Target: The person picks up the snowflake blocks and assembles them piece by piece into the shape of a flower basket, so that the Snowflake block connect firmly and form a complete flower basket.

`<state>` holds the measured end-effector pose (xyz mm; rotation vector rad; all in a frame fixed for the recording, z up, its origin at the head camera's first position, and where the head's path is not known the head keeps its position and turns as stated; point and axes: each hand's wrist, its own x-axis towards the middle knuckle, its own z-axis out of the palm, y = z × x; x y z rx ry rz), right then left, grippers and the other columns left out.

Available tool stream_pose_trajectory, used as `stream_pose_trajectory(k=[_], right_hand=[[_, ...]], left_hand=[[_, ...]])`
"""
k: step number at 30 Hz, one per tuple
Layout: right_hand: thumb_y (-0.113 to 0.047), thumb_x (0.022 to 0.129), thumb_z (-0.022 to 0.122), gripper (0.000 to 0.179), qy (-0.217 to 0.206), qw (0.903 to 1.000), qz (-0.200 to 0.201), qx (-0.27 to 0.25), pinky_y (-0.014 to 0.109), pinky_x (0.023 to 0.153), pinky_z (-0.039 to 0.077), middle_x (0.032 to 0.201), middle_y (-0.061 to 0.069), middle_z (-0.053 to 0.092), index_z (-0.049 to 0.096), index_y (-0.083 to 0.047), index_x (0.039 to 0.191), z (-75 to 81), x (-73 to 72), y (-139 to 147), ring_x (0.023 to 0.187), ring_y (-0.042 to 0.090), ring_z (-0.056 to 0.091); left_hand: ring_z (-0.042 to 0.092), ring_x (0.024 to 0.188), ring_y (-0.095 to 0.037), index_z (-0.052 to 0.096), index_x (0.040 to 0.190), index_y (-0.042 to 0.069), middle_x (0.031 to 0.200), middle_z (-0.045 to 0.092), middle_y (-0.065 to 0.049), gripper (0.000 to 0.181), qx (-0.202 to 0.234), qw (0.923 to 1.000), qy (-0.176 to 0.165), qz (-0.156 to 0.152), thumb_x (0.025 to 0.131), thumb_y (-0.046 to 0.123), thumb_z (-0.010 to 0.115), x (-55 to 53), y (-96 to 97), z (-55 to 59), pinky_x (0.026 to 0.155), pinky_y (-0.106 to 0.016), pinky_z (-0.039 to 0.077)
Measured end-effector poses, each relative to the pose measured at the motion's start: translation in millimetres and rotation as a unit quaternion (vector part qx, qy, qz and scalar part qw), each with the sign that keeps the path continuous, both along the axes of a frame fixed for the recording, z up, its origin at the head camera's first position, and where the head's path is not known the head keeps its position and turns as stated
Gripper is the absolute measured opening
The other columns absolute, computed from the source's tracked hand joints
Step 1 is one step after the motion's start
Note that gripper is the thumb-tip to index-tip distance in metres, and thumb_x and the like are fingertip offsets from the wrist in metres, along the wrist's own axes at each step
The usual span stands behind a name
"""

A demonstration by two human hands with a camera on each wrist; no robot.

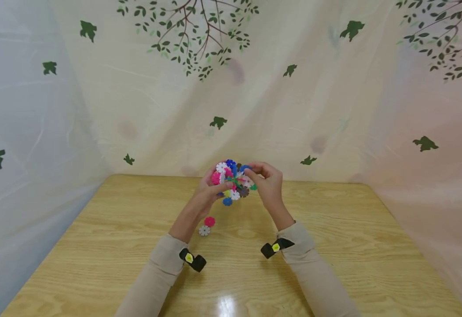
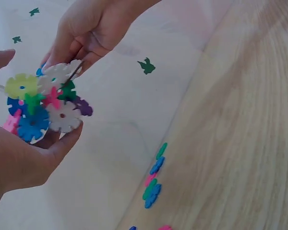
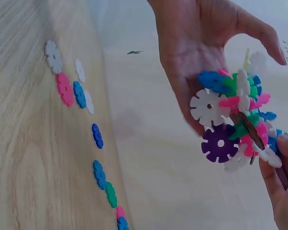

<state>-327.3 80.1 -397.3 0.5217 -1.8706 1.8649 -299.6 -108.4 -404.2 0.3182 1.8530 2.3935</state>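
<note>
At the centre of the head view, we are seeing the left hand [image 1: 206, 190] holding a cluster [image 1: 234, 179] of notched plastic discs in white, pink, green, blue, yellow and brown. In the right wrist view, its fingers are bending behind the cluster while its thumb is spreading wide, and a purple disc [image 3: 221, 143] is facing us. Just right of centre in the head view, the right hand [image 1: 269, 182] is pinching a blue disc [image 1: 243, 167] at the cluster's edge; we cannot tell whether it is joining on. Below centre, a pink disc [image 1: 209, 221] and a white disc [image 1: 204, 231] are lying on the wooden table [image 1: 334, 229]. Behind, a pale curtain [image 1: 155, 110] with printed leaves is hanging.
</note>
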Motion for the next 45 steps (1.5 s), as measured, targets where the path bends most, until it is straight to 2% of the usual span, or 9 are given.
stream_pose_trajectory(k=[4,7,13,20,28,32,36,41,45], right_hand=[[-0.008,0.087,0.080,0.017,-0.026,0.9994,-0.018,-0.012,0.017,0.063,0.055,0.081,0.004,0.073,0.075,0.005,0.098,-0.3,1.6,-3,0.072,0.006,0.065],[-0.006,0.088,0.079,0.017,-0.050,0.9987,-0.010,-0.003,0.016,0.062,0.053,0.081,-0.002,0.070,0.073,0.006,0.100,0.7,3.1,-4,0.072,0.006,0.064],[-0.002,0.090,0.076,0.018,-0.082,0.9960,0.029,0.018,0.021,0.062,0.055,0.081,0.000,0.068,0.071,0.008,0.103,4.7,4.8,1,0.071,0.007,0.062],[-0.010,0.093,0.075,0.024,-0.117,0.9883,0.080,0.056,0.024,0.068,0.059,0.086,-0.002,0.068,0.068,0.007,0.109,10.0,5.2,10,0.074,0.008,0.064],[-0.029,0.102,0.064,0.038,-0.159,0.9751,0.095,0.122,0.047,0.083,0.062,0.099,0.010,0.072,0.067,0.005,0.120,18.5,-14.1,33,0.085,0.019,0.072],[-0.027,0.103,0.062,0.036,-0.178,0.9571,0.100,0.206,0.045,0.085,0.062,0.105,0.021,0.072,0.066,0.004,0.121,16.5,-33.2,46,0.095,0.035,0.071],[-0.019,0.103,0.062,0.033,-0.194,0.9275,0.121,0.296,0.049,0.085,0.060,0.111,0.028,0.071,0.065,0.007,0.123,5.0,-55.0,55,0.102,0.045,0.068],[-0.011,0.100,0.064,0.031,-0.203,0.8962,0.137,0.370,0.052,0.085,0.058,0.115,0.028,0.070,0.064,0.009,0.124,-17.4,-77.3,61,0.100,0.041,0.067],[-0.005,0.096,0.067,0.033,-0.197,0.8851,0.142,0.397,0.047,0.083,0.059,0.120,0.030,0.068,0.063,0.011,0.125,-33.1,-87.6,62,0.105,0.039,0.067]], left_hand=[[0.066,0.108,-0.014,0.027,0.160,0.019,0.143,0.054,-0.012,0.077,0.041,0.9991,0.000,0.012,0.095,-0.002,0.063,1.0,4.5,-2.5,0.088,-0.027,0.056],[0.068,0.102,-0.011,0.027,0.160,0.019,0.143,0.054,-0.011,0.077,0.062,0.9977,-0.003,0.026,0.095,-0.003,0.062,0.7,5.9,-4.1,0.084,-0.027,0.058],[0.066,0.099,-0.012,0.035,0.157,0.022,0.141,0.052,-0.008,0.071,0.072,0.9964,-0.010,0.042,0.094,-0.002,0.060,0.4,4.9,-4.5,0.074,-0.027,0.057],[0.067,0.097,-0.012,0.032,0.159,0.017,0.143,0.051,-0.011,0.073,0.075,0.9959,-0.022,0.046,0.093,-0.002,0.056,-1.0,3.2,-5.2,0.075,-0.028,0.058],[0.067,0.089,-0.012,0.033,0.159,0.017,0.138,0.054,-0.008,0.075,0.069,0.9960,-0.033,0.046,0.091,-0.001,0.057,-2.3,-2.0,-3.7,0.069,-0.027,0.057],[0.065,0.086,-0.010,0.035,0.158,0.018,0.136,0.057,-0.006,0.074,0.055,0.9969,-0.030,0.047,0.091,0.000,0.058,-4.1,-6.3,-3.6,0.064,-0.024,0.052],[0.065,0.089,-0.010,0.037,0.157,0.019,0.137,0.056,-0.006,0.072,0.051,0.9970,-0.033,0.048,0.091,0.001,0.058,-4.9,-9.6,-2.9,0.067,-0.025,0.053],[0.065,0.095,-0.010,0.036,0.158,0.018,0.144,0.052,-0.008,0.073,0.047,0.9971,-0.041,0.043,0.090,0.002,0.059,-5.5,-11.9,-2.8,0.073,-0.027,0.055],[0.065,0.096,-0.011,0.038,0.158,0.019,0.145,0.052,-0.009,0.073,0.049,0.9970,-0.042,0.042,0.090,0.002,0.059,-5.5,-11.8,-3.4,0.074,-0.028,0.055]])
